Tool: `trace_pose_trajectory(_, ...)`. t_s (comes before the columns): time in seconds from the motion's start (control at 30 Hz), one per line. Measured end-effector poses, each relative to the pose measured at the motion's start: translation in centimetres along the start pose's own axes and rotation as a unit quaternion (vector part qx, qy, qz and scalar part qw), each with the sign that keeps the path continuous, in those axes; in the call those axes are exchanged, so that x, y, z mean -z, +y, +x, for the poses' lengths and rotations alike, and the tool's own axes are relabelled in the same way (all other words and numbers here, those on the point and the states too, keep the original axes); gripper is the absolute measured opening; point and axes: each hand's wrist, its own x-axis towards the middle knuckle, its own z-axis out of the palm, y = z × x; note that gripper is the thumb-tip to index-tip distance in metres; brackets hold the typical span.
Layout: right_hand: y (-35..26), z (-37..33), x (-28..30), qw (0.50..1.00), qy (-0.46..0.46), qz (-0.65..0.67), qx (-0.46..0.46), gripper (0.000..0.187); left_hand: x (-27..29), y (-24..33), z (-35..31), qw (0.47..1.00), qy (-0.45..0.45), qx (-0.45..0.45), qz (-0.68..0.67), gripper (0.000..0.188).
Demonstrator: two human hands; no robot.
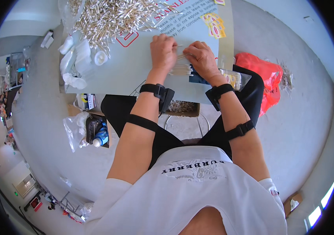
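My left hand (163, 51) is closed over the table, its fingertips curled down and partly hidden. My right hand (202, 58) pinches a few cotton swabs (181, 57), whose sticks reach across toward the left hand. Just below the hands, a neat row of cotton swabs (180, 70) lies side by side, with one end by a dark blue piece (196, 76). Beneath my right wrist, a clear plastic bag (243, 80) holds more swabs and a yellow card. A large loose heap of cotton swabs (112, 23) spreads over the table's far left.
Yellow printed cards (214, 26) lie at the table's far right. Plastic bags (73, 58) and a small round white container (101, 58) sit at the left edge. A red bag (261, 78) stands on the floor to the right. Below the table are a box of swabs (181, 107) and a blue bottle (101, 138).
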Motion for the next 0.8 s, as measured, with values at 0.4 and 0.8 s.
trace_pose_trajectory(0.4,-2.3,-4.6,-0.4,0.943,0.206,0.207,-0.163,0.02,1.6,2.5,-6.4,0.989,-0.097,-0.1,-0.044,0.037)
trace_pose_trajectory(0.8,-4.5,-5.5,-3.7,0.898,0.259,0.3,-0.189,0.034,-0.3,5.4,-7.2,0.947,0.021,0.092,-0.308,0.046)
